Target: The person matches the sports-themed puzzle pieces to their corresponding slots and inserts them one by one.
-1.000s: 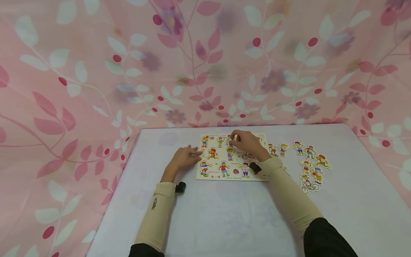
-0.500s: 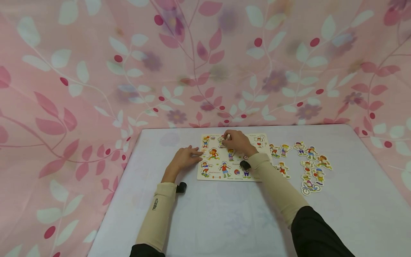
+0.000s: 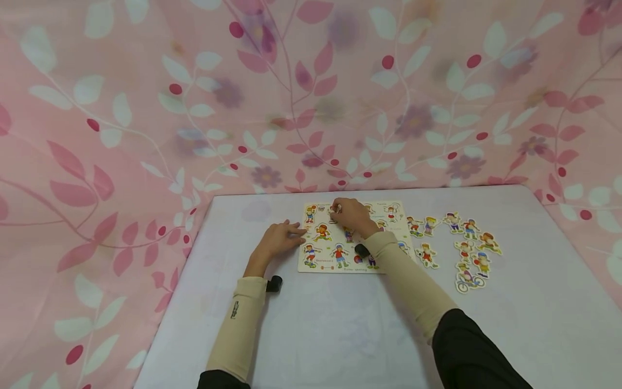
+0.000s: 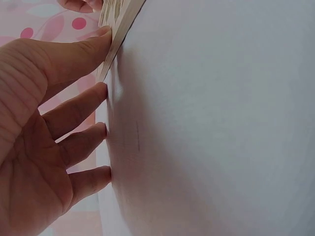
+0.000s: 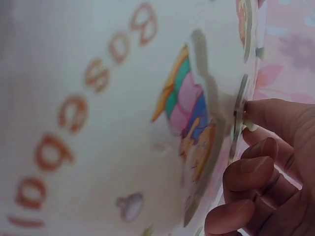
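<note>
The right hand (image 3: 352,214), its grip clamped on a knobbed piece (image 5: 239,115), has shifted leftward over the board (image 3: 335,231) near the table's (image 3: 316,324) far edge, bringing that piece to the top row; whether it is seated, I cannot tell. The left hand (image 3: 279,239), fingers extended, stays against the board.

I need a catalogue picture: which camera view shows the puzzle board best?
The head view: it shows most of the board, though the right hand and sleeve cover some. The left wrist view has only a sliver of edge; the right wrist view, a close-up of part.
</note>
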Available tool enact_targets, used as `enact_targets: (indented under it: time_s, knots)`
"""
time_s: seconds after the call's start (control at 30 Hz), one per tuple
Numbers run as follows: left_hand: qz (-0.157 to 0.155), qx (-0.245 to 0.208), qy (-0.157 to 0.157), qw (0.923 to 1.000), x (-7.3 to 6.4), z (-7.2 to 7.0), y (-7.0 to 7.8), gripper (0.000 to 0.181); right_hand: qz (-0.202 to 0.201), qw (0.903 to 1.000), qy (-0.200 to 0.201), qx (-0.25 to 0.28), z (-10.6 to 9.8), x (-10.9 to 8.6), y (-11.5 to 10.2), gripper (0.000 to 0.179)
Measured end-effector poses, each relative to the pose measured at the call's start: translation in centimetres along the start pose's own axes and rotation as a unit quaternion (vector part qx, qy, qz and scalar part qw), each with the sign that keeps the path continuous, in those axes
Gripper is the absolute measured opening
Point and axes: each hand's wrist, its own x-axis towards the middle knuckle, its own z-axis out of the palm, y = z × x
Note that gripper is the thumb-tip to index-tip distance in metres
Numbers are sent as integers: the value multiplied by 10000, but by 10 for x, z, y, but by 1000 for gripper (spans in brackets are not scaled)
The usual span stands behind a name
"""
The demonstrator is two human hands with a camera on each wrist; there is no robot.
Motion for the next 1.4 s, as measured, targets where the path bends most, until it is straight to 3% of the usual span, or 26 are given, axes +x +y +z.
enact_targets:
  time_s: [0.43,0.9,1.4]
  knots:
    - [131,-11,64,9999,1,0,-2,34,109,9998,-89,-102,1,3,-5,18]
    - [-19,-83,54,9999,1,1,-3,33,179,9995,-36,-254,-1,1,-7,18]
    - [29,11,49,10000,0,1,-2,33,243,9963,-262,-777,-3,2,-7,15]
